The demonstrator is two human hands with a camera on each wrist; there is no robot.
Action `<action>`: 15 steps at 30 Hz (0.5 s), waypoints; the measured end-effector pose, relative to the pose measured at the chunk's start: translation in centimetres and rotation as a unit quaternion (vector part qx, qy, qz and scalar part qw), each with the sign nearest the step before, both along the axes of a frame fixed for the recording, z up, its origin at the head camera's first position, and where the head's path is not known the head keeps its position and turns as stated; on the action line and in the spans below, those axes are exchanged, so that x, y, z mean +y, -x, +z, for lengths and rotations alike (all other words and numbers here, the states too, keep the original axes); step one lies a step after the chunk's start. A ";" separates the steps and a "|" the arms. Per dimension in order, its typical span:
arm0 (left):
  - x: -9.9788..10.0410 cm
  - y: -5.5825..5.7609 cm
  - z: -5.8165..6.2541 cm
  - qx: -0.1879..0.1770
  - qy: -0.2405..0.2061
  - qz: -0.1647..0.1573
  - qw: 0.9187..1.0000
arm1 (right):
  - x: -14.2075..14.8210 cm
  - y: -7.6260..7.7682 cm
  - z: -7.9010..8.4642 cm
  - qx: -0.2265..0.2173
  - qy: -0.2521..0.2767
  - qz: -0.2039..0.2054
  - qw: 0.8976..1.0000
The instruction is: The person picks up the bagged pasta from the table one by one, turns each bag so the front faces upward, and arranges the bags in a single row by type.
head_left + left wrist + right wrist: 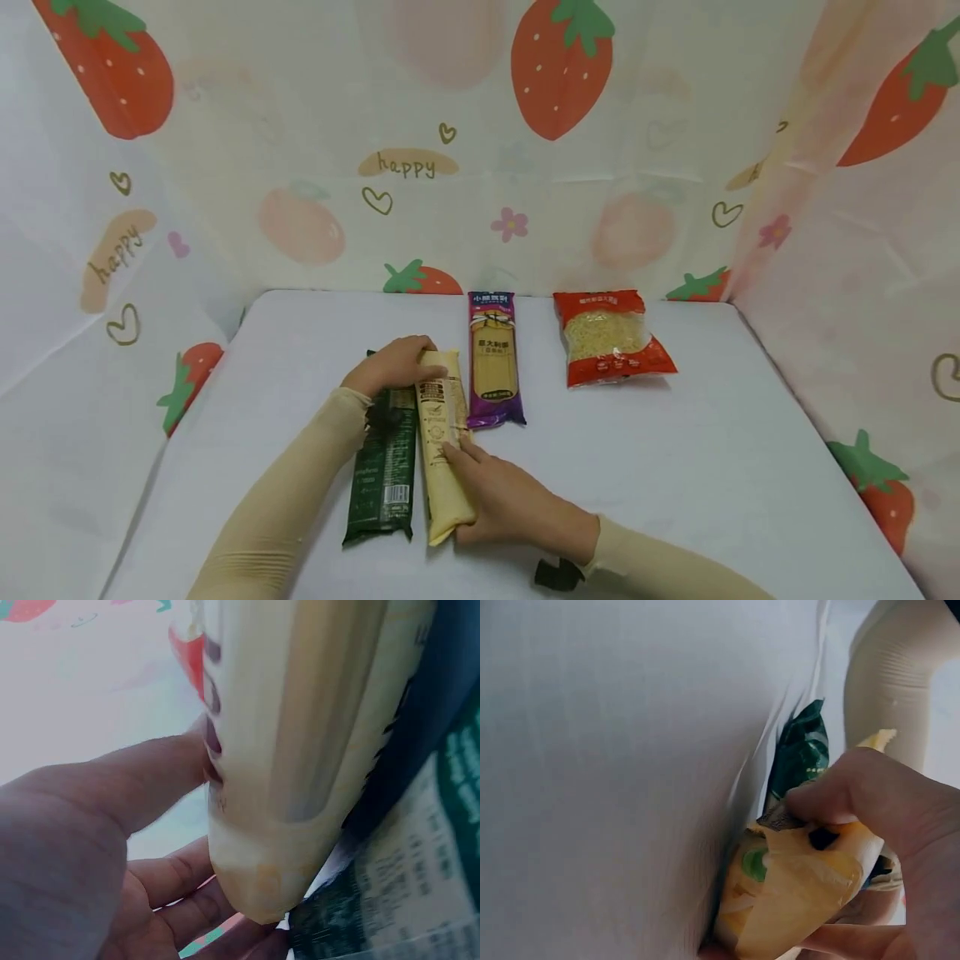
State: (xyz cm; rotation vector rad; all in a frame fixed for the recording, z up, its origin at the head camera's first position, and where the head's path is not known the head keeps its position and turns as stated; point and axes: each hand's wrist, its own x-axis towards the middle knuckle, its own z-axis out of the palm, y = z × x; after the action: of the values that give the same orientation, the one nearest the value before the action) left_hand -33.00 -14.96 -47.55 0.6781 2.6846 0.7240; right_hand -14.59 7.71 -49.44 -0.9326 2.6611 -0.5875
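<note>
A long yellow pasta packet (437,421) lies on the white table, tilted slightly. Its far end is held by my left hand (393,365), thumb on the right side. My right hand (521,500) grips the near end from the right, and the right wrist view has thumb and fingers around the packet's folded yellow end (799,877). In the left wrist view the packet (300,750) stands between thumb and fingers, with some fingertips hidden behind it. Just left of it lies a dark green packet (382,492) with a barcode, its far end partly covered by my left hand.
A purple spaghetti packet (495,358) lies close to the yellow packet's right side. Farther right, toward the back, sits a red bag of dry pasta (609,337). A strawberry-print cloth (465,200) walls off the back and both sides of the table.
</note>
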 end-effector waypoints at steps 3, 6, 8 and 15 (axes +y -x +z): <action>-0.3 -0.1 0.4 -0.013 -0.010 0.010 1.000 | 0.2 -0.2 -0.1 -0.010 0.030 -0.003 0.999; -0.4 -0.2 0.9 -0.018 -0.010 0.017 1.000 | 0.4 -0.5 -0.3 -0.020 0.058 -0.007 0.998; -0.4 -0.3 1.2 -0.022 -0.011 0.024 0.999 | 0.7 -0.7 -0.3 -0.026 0.077 -0.008 0.997; -0.5 -0.5 2.2 -0.034 -0.038 0.038 0.998 | 1.6 -1.1 0.2 -0.073 0.168 0.004 0.983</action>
State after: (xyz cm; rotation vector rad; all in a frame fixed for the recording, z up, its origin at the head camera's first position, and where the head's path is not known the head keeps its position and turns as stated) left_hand -32.46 -15.47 -45.35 0.5616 2.6447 0.8552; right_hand -13.44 9.29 -49.22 -0.9432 2.4695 -1.0844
